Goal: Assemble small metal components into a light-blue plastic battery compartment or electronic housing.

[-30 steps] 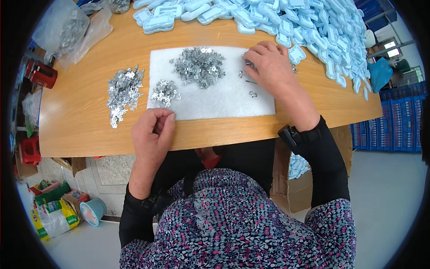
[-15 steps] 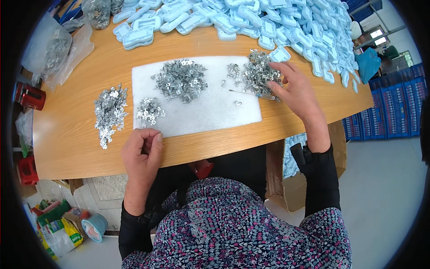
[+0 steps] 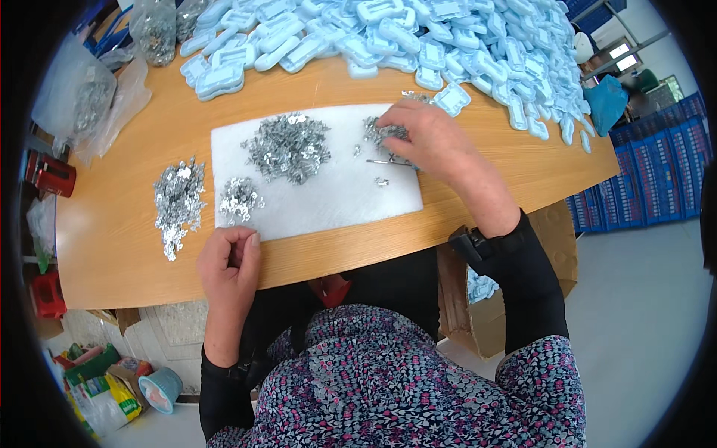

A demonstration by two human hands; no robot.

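My right hand (image 3: 432, 140) reaches over the right part of a white foam sheet (image 3: 336, 205). Its fingers and thumb are bent and apart, around a pile of small metal pieces (image 3: 377, 133). A thin metal rod (image 3: 382, 161) lies beneath that hand, its far end hidden. My left hand (image 3: 230, 261) rests at the table's near edge, fingers curled in and thumb against them; anything inside is hidden. Just beyond it is a small heap of shiny metal pieces (image 3: 239, 199). A larger heap of metal pieces (image 3: 289, 147) lies on the sheet's upper left.
Another metal heap (image 3: 179, 201) lies on the bare wood left of the sheet. Light blue plastic cases (image 3: 403, 37) are piled across the table's far side. Clear bags (image 3: 89, 97) stand at far left. A cardboard box (image 3: 500, 317) sits below the table's right edge.
My right hand has moved left over the sheet, and the pieces near it now lie farther left, closer together. My left hand keeps its closed shape. The whole view has shifted slightly.
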